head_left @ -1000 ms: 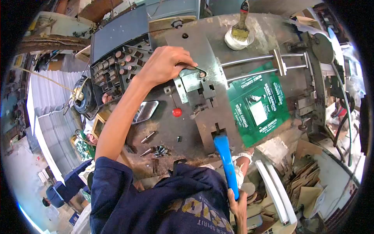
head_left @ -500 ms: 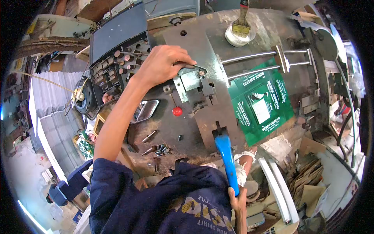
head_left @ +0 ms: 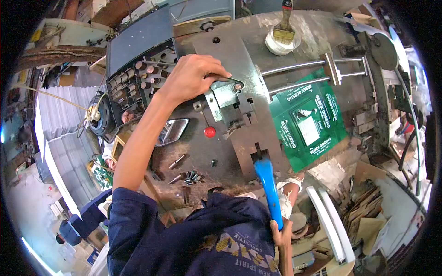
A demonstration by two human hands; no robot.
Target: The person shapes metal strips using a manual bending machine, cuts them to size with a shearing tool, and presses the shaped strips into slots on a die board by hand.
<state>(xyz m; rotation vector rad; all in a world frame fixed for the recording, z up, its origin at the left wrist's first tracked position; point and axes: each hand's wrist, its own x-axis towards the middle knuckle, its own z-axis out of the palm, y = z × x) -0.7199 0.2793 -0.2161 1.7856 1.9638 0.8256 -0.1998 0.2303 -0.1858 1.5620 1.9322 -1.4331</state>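
My left hand (head_left: pixel 193 76) is closed on a thin metal rod (head_left: pixel 223 79), whose far end curls around a small round pin (head_left: pixel 237 86) on the bench-mounted metal bending jig (head_left: pixel 228 99). My fingers cover the rod's near part. Low on the right, my right hand (head_left: pixel 282 235) wraps round the end of a long blue lever handle (head_left: pixel 268 186). The handle's upper end meets a slotted steel plate (head_left: pixel 246 140) beside the jig. A small lever with a red ball knob (head_left: pixel 210 132) sits left of the jig.
An open metal box (head_left: pixel 138 76) of round pins stands at left, near a shiny metal tray (head_left: pixel 172 132). Loose pins (head_left: pixel 189 177) lie in front. At right are a green printed sheet (head_left: pixel 308 122), two steel rails (head_left: pixel 299 87) and a white pot (head_left: pixel 282 43) with a brush.
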